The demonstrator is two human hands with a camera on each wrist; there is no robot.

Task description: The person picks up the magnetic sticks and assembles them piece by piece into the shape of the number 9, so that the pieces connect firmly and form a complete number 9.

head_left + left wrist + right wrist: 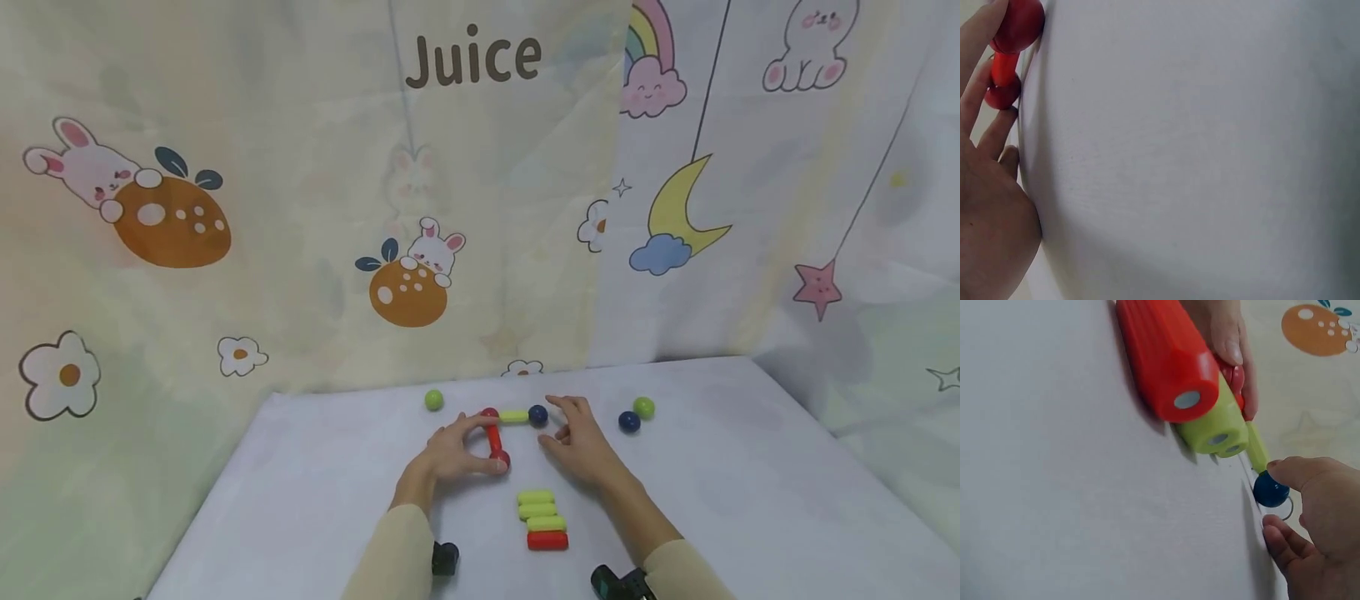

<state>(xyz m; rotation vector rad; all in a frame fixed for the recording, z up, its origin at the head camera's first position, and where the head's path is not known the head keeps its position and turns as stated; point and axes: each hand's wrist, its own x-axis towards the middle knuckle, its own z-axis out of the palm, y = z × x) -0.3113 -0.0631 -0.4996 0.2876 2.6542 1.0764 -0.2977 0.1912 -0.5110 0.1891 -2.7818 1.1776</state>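
My left hand holds a red magnetic rod by the red balls at its two ends, thumb on the near ball and a finger at the far one. From the far ball a yellow-green rod runs right to a dark blue ball. My right hand is beside that blue ball, thumb and fingers spread with a gap to it in the head view. In the left wrist view the red ball sits against the thumb.
Nearer to me lie several yellow-green rods in a row with a red rod. A green ball stands at the back left. Another green ball and a blue ball are at the right on the white table.
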